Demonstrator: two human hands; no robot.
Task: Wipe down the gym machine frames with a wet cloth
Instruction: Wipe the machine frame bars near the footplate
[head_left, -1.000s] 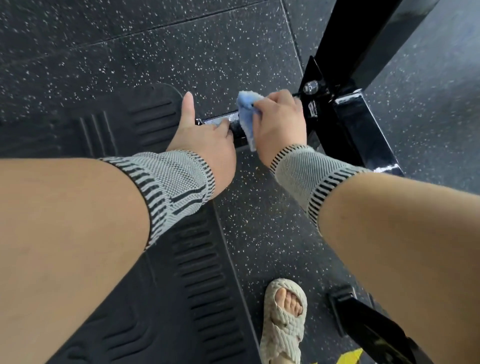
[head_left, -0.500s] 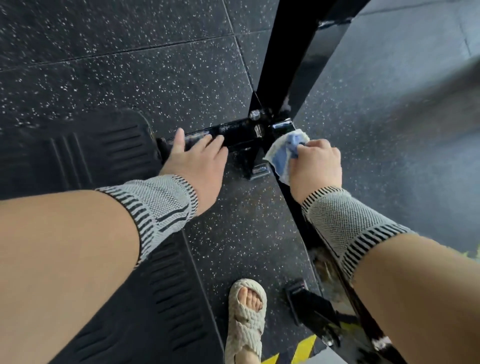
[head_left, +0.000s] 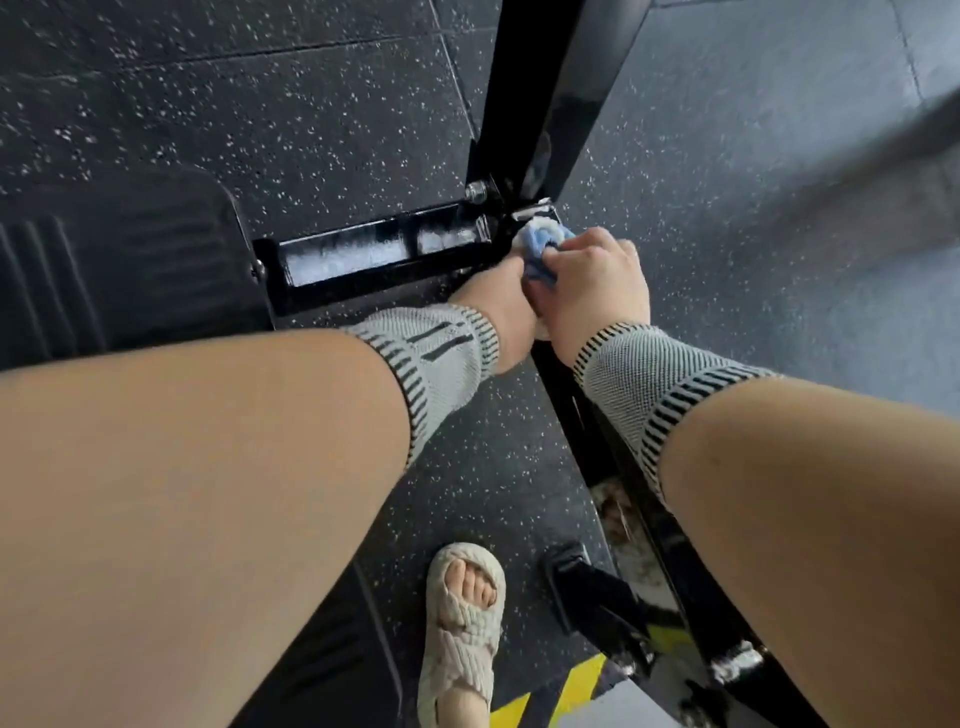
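At the frame (head_left: 374, 252) joint, one o'clock from centre: cloth (head_left: 540, 249) bunched, clamped in right hand (head_left: 592, 286). Left hand (head_left: 501, 306), off the crossbar since half a second ago, now against the cloth, grip hidden. Probably refolding before wiping the upright.

dark speckled rubber floor (head_left: 311, 119)
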